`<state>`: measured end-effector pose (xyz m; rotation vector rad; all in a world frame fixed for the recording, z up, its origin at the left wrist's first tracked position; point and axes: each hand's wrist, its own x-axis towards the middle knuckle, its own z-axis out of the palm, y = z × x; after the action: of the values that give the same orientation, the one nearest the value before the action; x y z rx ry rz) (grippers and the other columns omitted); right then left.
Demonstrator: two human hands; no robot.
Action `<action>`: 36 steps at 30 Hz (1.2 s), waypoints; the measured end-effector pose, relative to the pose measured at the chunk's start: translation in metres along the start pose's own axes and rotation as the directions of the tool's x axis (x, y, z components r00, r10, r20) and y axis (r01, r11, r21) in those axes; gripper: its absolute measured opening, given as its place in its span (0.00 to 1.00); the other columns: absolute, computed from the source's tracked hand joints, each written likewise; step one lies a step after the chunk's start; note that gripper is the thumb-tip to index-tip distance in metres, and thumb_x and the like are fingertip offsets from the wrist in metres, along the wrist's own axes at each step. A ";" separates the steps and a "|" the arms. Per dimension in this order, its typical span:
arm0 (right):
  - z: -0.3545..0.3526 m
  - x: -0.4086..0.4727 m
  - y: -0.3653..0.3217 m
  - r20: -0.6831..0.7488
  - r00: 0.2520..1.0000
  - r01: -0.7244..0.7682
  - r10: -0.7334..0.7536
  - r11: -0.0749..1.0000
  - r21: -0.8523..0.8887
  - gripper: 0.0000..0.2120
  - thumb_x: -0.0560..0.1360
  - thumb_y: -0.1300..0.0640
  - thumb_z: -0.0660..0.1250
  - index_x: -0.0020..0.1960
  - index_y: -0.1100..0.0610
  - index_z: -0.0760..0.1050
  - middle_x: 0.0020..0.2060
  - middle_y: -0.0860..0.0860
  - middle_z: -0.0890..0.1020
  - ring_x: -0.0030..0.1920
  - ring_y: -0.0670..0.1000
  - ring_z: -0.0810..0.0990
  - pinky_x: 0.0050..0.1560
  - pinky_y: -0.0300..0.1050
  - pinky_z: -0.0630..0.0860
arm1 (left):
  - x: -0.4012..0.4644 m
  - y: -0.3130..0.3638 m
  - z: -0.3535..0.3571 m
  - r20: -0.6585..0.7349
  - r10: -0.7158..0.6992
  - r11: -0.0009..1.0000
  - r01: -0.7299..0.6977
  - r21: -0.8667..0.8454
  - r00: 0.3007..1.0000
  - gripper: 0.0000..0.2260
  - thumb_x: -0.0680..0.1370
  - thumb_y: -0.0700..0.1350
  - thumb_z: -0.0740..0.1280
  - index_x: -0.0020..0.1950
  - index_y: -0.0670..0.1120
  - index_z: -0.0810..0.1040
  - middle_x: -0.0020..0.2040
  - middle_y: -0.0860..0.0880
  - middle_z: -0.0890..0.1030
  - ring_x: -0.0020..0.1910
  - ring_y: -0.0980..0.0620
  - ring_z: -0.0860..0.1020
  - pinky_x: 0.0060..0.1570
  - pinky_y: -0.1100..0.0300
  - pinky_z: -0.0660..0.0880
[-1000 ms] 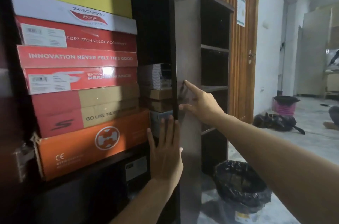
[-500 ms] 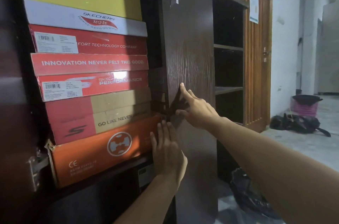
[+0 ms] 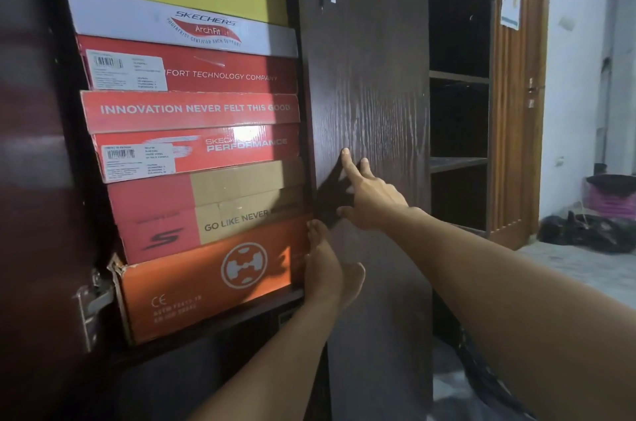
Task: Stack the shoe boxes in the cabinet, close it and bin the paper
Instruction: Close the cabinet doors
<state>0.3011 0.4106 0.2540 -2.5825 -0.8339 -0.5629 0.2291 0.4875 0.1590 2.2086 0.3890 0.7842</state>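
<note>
Cabinet door (image 3: 371,103) swung further shut since second ago; right hand (image 3: 370,195) flat, pushing; left hand (image 3: 325,265) flat, holding nothing, at 6 o'clock. Shoe boxes (image 3: 192,141) stacked; closing nearly done.

1 head view looks forward, close to the cabinet door (image 3: 371,76).

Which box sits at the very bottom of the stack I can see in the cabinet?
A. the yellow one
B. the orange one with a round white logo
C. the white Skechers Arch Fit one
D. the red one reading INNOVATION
B: the orange box lies under all the others, just above the shelf edge.
</note>
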 end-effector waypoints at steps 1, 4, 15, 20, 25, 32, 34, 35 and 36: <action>0.001 0.002 -0.001 0.008 1.000 -0.002 0.002 1.000 -0.007 0.50 0.75 0.51 0.69 0.76 0.40 0.30 0.79 0.56 0.44 0.66 0.64 0.74 0.57 0.57 0.76 | 0.001 0.000 -0.001 0.006 -0.015 1.000 0.015 0.007 1.000 0.48 0.71 0.43 0.72 0.79 0.47 0.41 0.80 0.50 0.47 0.77 0.47 0.54 0.75 0.52 0.56; -0.002 0.006 -0.005 0.024 1.000 0.000 0.001 0.999 -0.040 0.50 0.75 0.61 0.67 0.76 0.41 0.31 0.79 0.57 0.45 0.64 0.64 0.75 0.54 0.54 0.76 | 0.005 0.003 -0.010 0.047 -0.057 0.998 0.058 -0.022 0.997 0.48 0.69 0.46 0.72 0.78 0.50 0.43 0.79 0.47 0.52 0.75 0.44 0.58 0.72 0.48 0.61; -0.018 -0.006 -0.004 0.118 0.991 0.080 -0.068 0.992 -0.097 0.46 0.73 0.65 0.65 0.79 0.44 0.41 0.73 0.57 0.67 0.58 0.60 0.77 0.49 0.51 0.77 | -0.006 0.007 -0.026 0.129 -0.112 0.992 0.119 -0.050 0.985 0.41 0.74 0.43 0.69 0.79 0.44 0.48 0.80 0.49 0.50 0.78 0.49 0.53 0.74 0.58 0.56; -0.033 -0.026 -0.007 0.105 0.990 0.095 -0.093 0.995 -0.019 0.39 0.74 0.63 0.65 0.79 0.48 0.51 0.67 0.56 0.73 0.59 0.58 0.76 0.55 0.51 0.78 | -0.033 0.023 -0.038 0.084 -0.173 0.984 0.176 -0.021 0.981 0.36 0.72 0.44 0.68 0.77 0.43 0.59 0.77 0.45 0.61 0.74 0.47 0.64 0.70 0.53 0.66; -0.061 -0.055 -0.017 0.093 0.989 0.114 -0.115 0.993 0.017 0.32 0.73 0.54 0.69 0.76 0.50 0.62 0.67 0.54 0.75 0.65 0.58 0.74 0.65 0.52 0.73 | -0.076 0.047 -0.074 0.022 -0.161 0.985 0.159 0.069 0.987 0.24 0.70 0.50 0.69 0.64 0.45 0.74 0.63 0.47 0.77 0.64 0.44 0.75 0.62 0.52 0.73; -0.120 -0.105 -0.054 0.042 0.986 0.149 -0.163 0.960 0.237 0.25 0.74 0.51 0.72 0.70 0.53 0.71 0.61 0.53 0.80 0.53 0.54 0.83 0.47 0.45 0.82 | -0.160 0.100 -0.136 -0.159 0.194 0.924 -0.126 0.360 0.968 0.15 0.75 0.52 0.66 0.59 0.47 0.76 0.57 0.48 0.78 0.59 0.44 0.75 0.55 0.51 0.74; -0.142 -0.122 -0.071 0.025 0.985 0.150 -0.169 0.928 0.341 0.23 0.74 0.54 0.72 0.67 0.55 0.73 0.57 0.55 0.82 0.45 0.54 0.85 0.37 0.45 0.83 | -0.178 0.109 -0.161 -0.243 0.388 0.886 -0.287 0.366 0.889 0.10 0.75 0.51 0.64 0.52 0.48 0.77 0.52 0.50 0.79 0.56 0.45 0.75 0.52 0.50 0.74; -0.153 -0.130 -0.080 0.016 0.985 0.151 -0.170 0.914 0.377 0.22 0.74 0.55 0.72 0.67 0.56 0.74 0.54 0.55 0.83 0.42 0.54 0.86 0.36 0.47 0.83 | -0.186 0.112 -0.174 -0.265 0.492 0.844 -0.380 0.379 0.829 0.09 0.75 0.49 0.63 0.51 0.48 0.78 0.53 0.50 0.79 0.57 0.46 0.75 0.54 0.50 0.74; -0.164 -0.139 -0.089 0.002 0.984 0.161 -0.177 0.902 0.401 0.21 0.74 0.56 0.72 0.66 0.56 0.75 0.50 0.54 0.85 0.40 0.52 0.86 0.36 0.48 0.83 | -0.193 0.114 -0.187 -0.277 0.586 0.793 -0.469 0.389 0.761 0.11 0.74 0.47 0.63 0.53 0.47 0.79 0.56 0.50 0.79 0.60 0.47 0.74 0.58 0.49 0.73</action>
<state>0.1007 0.3384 0.3475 -2.1667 -1.0704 -0.3444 -0.0351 0.4186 0.2625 2.4776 0.0417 1.5846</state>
